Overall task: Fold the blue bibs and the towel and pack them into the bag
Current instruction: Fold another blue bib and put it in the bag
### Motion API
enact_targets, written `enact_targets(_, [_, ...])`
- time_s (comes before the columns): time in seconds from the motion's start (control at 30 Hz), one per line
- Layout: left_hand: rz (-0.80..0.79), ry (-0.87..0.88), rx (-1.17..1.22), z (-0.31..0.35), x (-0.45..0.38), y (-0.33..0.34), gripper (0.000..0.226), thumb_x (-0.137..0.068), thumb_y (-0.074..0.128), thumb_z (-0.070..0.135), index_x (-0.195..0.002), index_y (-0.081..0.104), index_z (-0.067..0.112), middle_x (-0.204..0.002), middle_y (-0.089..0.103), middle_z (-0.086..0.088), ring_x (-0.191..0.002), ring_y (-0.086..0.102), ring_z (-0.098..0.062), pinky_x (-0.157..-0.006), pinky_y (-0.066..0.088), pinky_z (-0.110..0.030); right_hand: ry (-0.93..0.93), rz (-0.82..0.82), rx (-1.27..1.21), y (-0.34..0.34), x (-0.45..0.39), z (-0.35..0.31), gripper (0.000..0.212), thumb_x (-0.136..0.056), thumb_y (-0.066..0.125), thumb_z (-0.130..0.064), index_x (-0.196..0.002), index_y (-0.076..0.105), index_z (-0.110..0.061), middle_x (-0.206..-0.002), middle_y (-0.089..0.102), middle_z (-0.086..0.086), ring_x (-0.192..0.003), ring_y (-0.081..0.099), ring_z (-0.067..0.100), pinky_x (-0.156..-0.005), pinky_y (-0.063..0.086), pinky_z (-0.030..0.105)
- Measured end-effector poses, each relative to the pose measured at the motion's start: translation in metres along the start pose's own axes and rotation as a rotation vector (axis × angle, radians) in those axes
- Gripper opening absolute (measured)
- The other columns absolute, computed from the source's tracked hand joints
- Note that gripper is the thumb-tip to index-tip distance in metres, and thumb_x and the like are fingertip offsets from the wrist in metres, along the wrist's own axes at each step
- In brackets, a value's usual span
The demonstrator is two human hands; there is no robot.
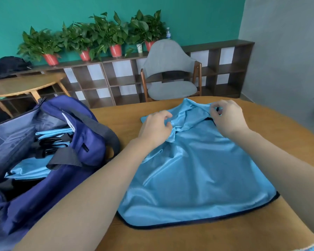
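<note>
L hand (157, 126) + R hand (227, 116) pinch bib (198, 171) top | bag (65, 178) contents part-hidden

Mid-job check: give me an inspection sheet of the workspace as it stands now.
Surface: wooden table, bare wood around the work.
Job's things: blue bib spread flat on the table, dark trim along its near edge, far end bunched; navy bag open at left, with folded blue bibs inside. No towel identifiable.
Clutter: nothing seen on the table.
Grippers: left hand and right hand each pinch the bib's bunched far end.
Cables: nothing seen.
Surroundings: grey chair, cubby shelf carrying potted plants, a second table at left, teal wall.
</note>
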State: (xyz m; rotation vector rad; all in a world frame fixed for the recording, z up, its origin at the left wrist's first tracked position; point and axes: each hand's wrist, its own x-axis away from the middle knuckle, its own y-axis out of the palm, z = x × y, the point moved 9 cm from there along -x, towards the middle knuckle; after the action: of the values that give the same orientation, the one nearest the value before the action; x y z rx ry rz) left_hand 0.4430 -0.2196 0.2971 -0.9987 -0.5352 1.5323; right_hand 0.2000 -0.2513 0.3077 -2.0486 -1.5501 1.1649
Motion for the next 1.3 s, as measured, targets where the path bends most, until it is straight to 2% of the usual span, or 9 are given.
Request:
enact_targets(0.1, [-0.036,0.020,-0.012,0.002,-0.023,0.015,0.033,-0.099,0.057,0.021,-0.131,0.064,0.023,-0.133,0.065,0.001,-0.122,0.059,-0.019,-0.104,0.049,-0.042,0.095,0.026,0.052,0.005,-0.024,0.006,0.031,-0.104,0.050,-0.021,-0.133,0.058,-0.014,-0.139,0.048,0.013,-0.111,0.056,0.030,-0.084,0.040,0.028])
enact_targets(0.2, [-0.137,0.053,-0.035,0.013,-0.029,0.040,0.042,-0.100,0.058,0.030,-0.141,0.054,0.027,-0.138,0.061,-0.002,-0.114,0.062,-0.027,-0.101,0.049,-0.044,0.237,-0.013,0.081,0.016,-0.037,0.019,0.045,-0.101,0.058,-0.020,-0.143,0.043,-0.014,-0.140,0.046,0.017,-0.110,0.058,0.036,-0.082,0.045,0.035])
enact_targets(0.33, [-0.274,0.157,-0.169,0.023,-0.020,0.069,0.050,-0.103,0.050,0.041,-0.150,0.045,0.024,-0.142,0.058,-0.005,-0.128,0.054,-0.029,-0.111,0.038,-0.044,0.365,-0.035,-0.022,0.020,-0.044,0.045,0.036,-0.095,0.068,-0.018,-0.129,0.059,-0.010,-0.120,0.065,0.013,-0.094,0.060,0.025,-0.071,0.044,0.027])
enact_targets(0.47, [-0.321,0.194,-0.228,0.026,-0.012,0.071,0.049,-0.106,0.043,0.045,-0.148,0.048,0.020,-0.140,0.059,-0.005,-0.133,0.049,-0.027,-0.115,0.030,-0.039,0.180,0.003,-0.124,-0.002,-0.040,0.035,0.023,-0.098,0.060,-0.015,-0.119,0.070,-0.013,-0.106,0.069,0.008,-0.087,0.060,0.017,-0.062,0.041,0.016])
enact_targets(0.67, [-0.488,0.112,-0.350,0.029,0.000,0.068,0.051,-0.105,0.037,0.055,-0.146,0.049,0.026,-0.135,0.062,0.000,-0.132,0.048,-0.025,-0.112,0.031,-0.044,-0.292,0.262,-0.148,-0.081,-0.007,-0.036,0.020,-0.100,0.058,-0.010,-0.112,0.074,-0.010,-0.108,0.063,0.005,-0.101,0.058,0.017,-0.093,0.044,0.022])
enact_targets(0.8, [-0.323,0.119,-0.300,0.052,0.012,0.043,0.032,-0.104,0.048,0.042,-0.118,0.070,0.024,-0.110,0.071,0.000,-0.108,0.061,-0.025,-0.095,0.045,-0.040,-0.485,0.356,-0.127,-0.114,0.046,-0.056,0.014,-0.100,0.057,-0.004,-0.104,0.071,-0.005,-0.104,0.060,0.006,-0.098,0.051,0.006,-0.091,0.037,0.008])
enact_targets(0.93, [-0.098,0.160,-0.316,0.069,0.029,0.009,0.026,-0.093,0.052,0.032,-0.081,0.071,0.019,-0.078,0.070,0.001,-0.080,0.065,-0.024,-0.069,0.054,-0.035,-0.341,0.138,-0.161,-0.102,0.074,-0.021,0.014,-0.100,0.057,-0.008,-0.098,0.063,-0.020,-0.100,0.064,-0.002,-0.092,0.057,0.006,-0.084,0.041,0.007])
enact_targets(1.0, [-0.071,0.149,-0.330,0.070,0.035,0.001,0.027,-0.088,0.052,0.033,-0.075,0.068,0.015,-0.071,0.068,0.000,-0.073,0.063,-0.023,-0.064,0.054,-0.036,-0.215,0.021,-0.205,-0.090,0.082,0.001,0.010,-0.100,0.060,-0.015,-0.100,0.063,-0.025,-0.099,0.068,-0.009,-0.095,0.062,0.004,-0.080,0.043,0.004])
enact_targets(1.3, [-0.063,0.181,-0.194,0.080,0.035,0.001,0.018,-0.098,0.057,0.029,-0.094,0.074,0.023,-0.090,0.071,0.009,-0.085,0.065,-0.016,-0.067,0.051,-0.030,-0.036,-0.202,-0.221,-0.045,0.081,0.013,0.016,-0.091,0.074,-0.033,-0.105,0.070,-0.026,-0.097,0.070,-0.016,-0.089,0.060,-0.011,-0.075,0.045,0.003])
